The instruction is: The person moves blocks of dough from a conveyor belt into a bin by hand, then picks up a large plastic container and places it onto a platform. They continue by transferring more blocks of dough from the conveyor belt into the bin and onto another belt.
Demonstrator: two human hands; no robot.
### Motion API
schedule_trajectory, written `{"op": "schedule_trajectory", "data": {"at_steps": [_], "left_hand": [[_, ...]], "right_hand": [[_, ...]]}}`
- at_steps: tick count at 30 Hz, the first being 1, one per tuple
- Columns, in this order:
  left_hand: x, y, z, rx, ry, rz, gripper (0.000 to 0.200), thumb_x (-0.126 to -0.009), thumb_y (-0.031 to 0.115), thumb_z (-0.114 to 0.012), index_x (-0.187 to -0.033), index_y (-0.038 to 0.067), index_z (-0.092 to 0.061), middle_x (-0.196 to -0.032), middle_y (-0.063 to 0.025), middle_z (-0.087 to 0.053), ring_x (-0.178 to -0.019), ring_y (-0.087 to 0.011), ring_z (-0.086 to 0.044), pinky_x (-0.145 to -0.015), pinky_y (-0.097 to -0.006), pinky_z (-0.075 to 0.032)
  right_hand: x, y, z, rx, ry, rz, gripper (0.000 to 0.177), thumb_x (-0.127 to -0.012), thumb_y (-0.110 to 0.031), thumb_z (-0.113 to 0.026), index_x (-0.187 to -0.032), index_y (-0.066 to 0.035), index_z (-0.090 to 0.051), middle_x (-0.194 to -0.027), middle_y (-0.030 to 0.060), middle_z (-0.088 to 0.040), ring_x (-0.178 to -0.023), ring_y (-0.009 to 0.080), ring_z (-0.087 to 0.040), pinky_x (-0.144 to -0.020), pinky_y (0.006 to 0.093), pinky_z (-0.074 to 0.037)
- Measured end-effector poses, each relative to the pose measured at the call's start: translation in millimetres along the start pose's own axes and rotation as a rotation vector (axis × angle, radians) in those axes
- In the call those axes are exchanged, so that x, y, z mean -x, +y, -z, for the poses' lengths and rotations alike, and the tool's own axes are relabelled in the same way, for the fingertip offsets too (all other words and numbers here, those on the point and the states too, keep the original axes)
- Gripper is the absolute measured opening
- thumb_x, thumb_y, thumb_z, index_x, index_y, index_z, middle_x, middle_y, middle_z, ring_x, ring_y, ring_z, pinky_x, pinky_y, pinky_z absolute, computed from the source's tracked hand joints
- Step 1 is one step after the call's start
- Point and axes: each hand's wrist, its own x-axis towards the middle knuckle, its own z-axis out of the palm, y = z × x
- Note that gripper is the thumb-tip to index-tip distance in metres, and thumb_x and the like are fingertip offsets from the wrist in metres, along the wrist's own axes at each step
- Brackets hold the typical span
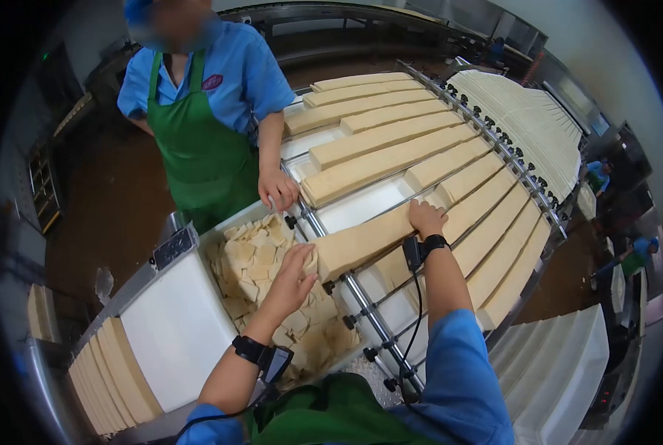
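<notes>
A long, thick strip of pale layered dough (365, 239) lies across the near rail of the conveyor, its near end jutting over a bin. My left hand (293, 282) is at that near end, fingers closed on a small end piece of dough (313, 261). At the strip's far end, my right hand (426, 219) grips it with bent fingers. Under my left hand, the white bin holds many broken dough scraps (253, 256). Both my wrists wear black straps with small devices.
More dough strips (398, 152) lie in lanes between thin metal bars. A metal rail with black knobs (368, 308) edges the conveyor. Across the bin, a co-worker in a green apron (205, 141) rests a hand (277, 189) by the rail. Stacked strips (116, 374) lie beside a white board (172, 319).
</notes>
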Motion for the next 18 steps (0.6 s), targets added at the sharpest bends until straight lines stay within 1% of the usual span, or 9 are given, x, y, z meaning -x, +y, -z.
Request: {"op": "schedule_trajectory", "data": {"at_steps": [1, 6, 8, 12, 14, 15, 16, 17, 18], "left_hand": [[-2.8, -3.2, -5.5, -0.008, -0.032, 0.021, 0.051, -0.085, 0.002, -0.058, -0.133, 0.003, -0.041, -0.134, -0.0201, -0.041, -0.124, -0.0363, -0.044, -0.101, -0.0342, -0.039], [-15.6, -10.5, -33.7, -0.074, 0.004, 0.055, 0.049, -0.085, 0.0, -0.054, -0.132, 0.003, -0.042, -0.134, -0.0219, -0.039, -0.124, -0.0383, -0.043, -0.102, -0.0348, -0.037], [-20.5, -10.4, -42.4, -0.065, 0.0, 0.088, 0.049, -0.084, 0.0, -0.054, -0.131, 0.003, -0.043, -0.133, -0.0223, -0.039, -0.124, -0.0388, -0.043, -0.102, -0.0353, -0.037], [-32.4, -21.3, -62.4, -0.071, 0.009, 0.047, 0.048, -0.084, -0.001, -0.053, -0.13, 0.004, -0.044, -0.13, -0.0209, -0.04, -0.122, -0.0376, -0.043, -0.101, -0.0356, -0.037], [-39.1, -24.7, -73.2, -0.082, 0.021, 0.037, 0.048, -0.084, -0.002, -0.052, -0.13, 0.004, -0.044, -0.129, -0.0202, -0.04, -0.122, -0.0363, -0.043, -0.101, -0.0354, -0.038], [-44.6, -23.5, -77.3, 0.077, -0.024, 0.116, 0.048, -0.084, -0.003, -0.052, -0.131, 0.005, -0.044, -0.131, -0.0194, -0.04, -0.123, -0.0337, -0.043, -0.101, -0.0344, -0.038], [-47.1, -22.7, -81.0, 0.236, -0.066, 0.195, 0.049, -0.085, -0.003, -0.051, -0.132, 0.006, -0.043, -0.133, -0.0187, -0.04, -0.124, -0.0312, -0.043, -0.1, -0.0334, -0.038], [-47.1, -29.7, -88.4, 0.238, -0.057, 0.198, 0.049, -0.085, -0.003, -0.051, -0.132, 0.006, -0.043, -0.133, -0.0187, -0.04, -0.124, -0.0312, -0.043, -0.1, -0.0334, -0.038], [-48.3, -39.2, -96.3, 0.358, -0.032, 0.187, 0.049, -0.085, -0.003, -0.051, -0.133, 0.006, -0.043, -0.135, -0.0183, -0.04, -0.125, -0.0291, -0.043, -0.099, -0.0324, -0.039]], "right_hand": [[-10.1, 3.0, -0.8, 0.008, -0.007, -0.016, 0.062, -0.092, -0.043, -0.027, -0.124, 0.0, -0.058, -0.133, 0.0205, -0.052, -0.133, 0.0414, -0.031, -0.107, 0.0537, -0.019], [-35.7, 10.3, -4.3, -0.025, -0.093, -0.036, 0.062, -0.091, -0.041, -0.028, -0.125, 0.002, -0.057, -0.135, 0.0232, -0.049, -0.13, 0.0398, -0.037, -0.107, 0.0505, -0.021], [-41.7, 14.4, -12.3, -0.045, 0.15, -0.008, 0.058, -0.09, -0.038, -0.033, -0.121, 0.005, -0.058, -0.134, 0.0254, -0.048, -0.125, 0.0389, -0.043, -0.107, 0.0488, -0.023], [-49.4, 20.3, -10.6, -0.051, 0.183, -0.029, 0.053, -0.088, -0.034, -0.039, -0.115, 0.006, -0.06, -0.131, 0.0261, -0.048, -0.124, 0.0388, -0.042, -0.106, 0.0484, -0.024], [-53.7, 26.9, -16.9, 0.11, 0.279, 0.032, 0.049, -0.088, -0.032, -0.04, -0.117, 0.004, -0.057, -0.134, 0.0254, -0.045, -0.123, 0.0409, -0.041, -0.103, 0.0525, -0.028], [-43.9, 22.8, -6.7, 0.111, 0.281, 0.034, 0.049, -0.088, -0.032, -0.04, -0.117, 0.004, -0.057, -0.134, 0.0254, -0.045, -0.123, 0.0409, -0.041, -0.103, 0.0525, -0.028], [-33.2, 19.2, 4.7, 0.021, 0.268, -0.009, 0.053, -0.088, -0.033, -0.042, -0.125, 0.004, -0.051, -0.138, 0.0247, -0.042, -0.127, 0.0405, -0.036, -0.106, 0.0505, -0.024], [-22.7, 14.2, 12.1, -0.067, 0.251, -0.049, 0.059, -0.087, -0.034, -0.044, -0.133, 0.004, -0.045, -0.141, 0.024, -0.038, -0.131, 0.04, -0.031, -0.109, 0.0485, -0.02], [-20.4, 13.8, 3.0, -0.063, 0.25, -0.038, 0.059, -0.087, -0.034, -0.044, -0.133, 0.004, -0.045, -0.141, 0.024, -0.038, -0.131, 0.04, -0.031, -0.109, 0.0485, -0.02]]}}
